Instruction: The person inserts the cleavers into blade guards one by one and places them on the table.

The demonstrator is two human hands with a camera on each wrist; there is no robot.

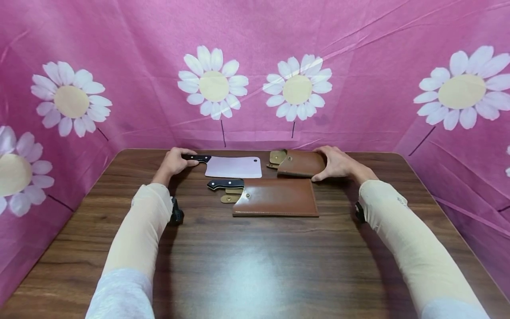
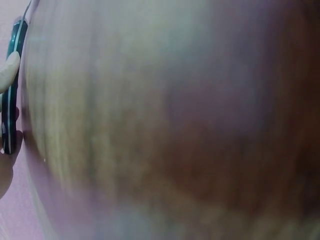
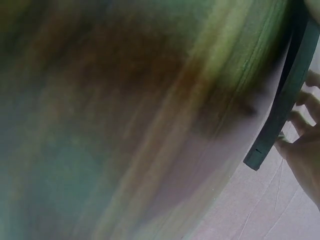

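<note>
My left hand (image 1: 174, 162) grips the black riveted handle (image 1: 201, 158) of a cleaver at the back left of the table. Its broad pale blade (image 1: 233, 167), with a small hole in the far corner, points right. In the left wrist view the thumb lies across the handle (image 2: 13, 95). On the right, my right hand (image 1: 339, 163) holds a brown leather knife sheath (image 1: 304, 163) by its right end, thumb at the front edge and fingers behind. The sheath's snap flap (image 1: 277, 157) is folded out to the left, towards the blade tip. The right wrist view shows the sheath edge-on (image 3: 280, 115).
In front of both lies a larger brown leather sheath (image 1: 279, 197) with a black knife handle (image 1: 225, 184) sticking out leftwards and a loose snap strap (image 1: 229, 199). The wooden table (image 1: 247, 257) ends at a pink flowered cloth (image 1: 255, 124) behind and at the sides.
</note>
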